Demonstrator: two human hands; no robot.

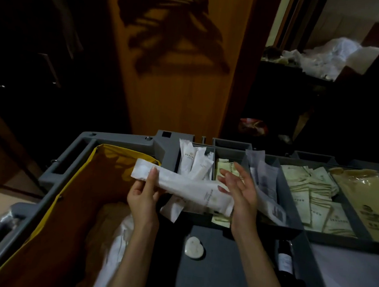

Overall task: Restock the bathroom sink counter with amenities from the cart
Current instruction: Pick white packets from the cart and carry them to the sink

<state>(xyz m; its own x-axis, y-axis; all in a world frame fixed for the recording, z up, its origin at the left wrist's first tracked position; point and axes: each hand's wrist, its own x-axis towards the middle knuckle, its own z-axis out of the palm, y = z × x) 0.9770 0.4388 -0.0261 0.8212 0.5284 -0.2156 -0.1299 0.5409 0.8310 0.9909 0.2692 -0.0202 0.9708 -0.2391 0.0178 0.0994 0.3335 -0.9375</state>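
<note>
Both hands are held apart over the grey plastic cart [121,137] with one item between them. The left hand [143,198] pinches the long white paper-wrapped packet [187,188] near its left end, fingers curled over the top edge. The right hand [240,191] is spread with straight fingers, its palm against the packet's other end, steadying rather than gripping.

Just beyond the knuckles of both hands stand upright white tube-shaped sachets [194,163] in a compartment. Outside the right hand lie translucent grey sleeves [264,177], and further right, stacked flat pale-green sachets [308,192]. Under the left hand and forearm gapes a yellow-lined sack [68,191]. Between the wrists, nearer the body, small white oval soaps [194,248] sit on a grey tray.

The step looks like picking and checking one amenity before carrying it off. To do it well, the left pinch should move toward the packet's middle so the thin wrapper does not droop or tear, or the right hand should close on its end. Keep the packet over the compartments, not the sack, since a slip there would drop it among the linen. Gathering the other needed items in the same trip would save walking.
</note>
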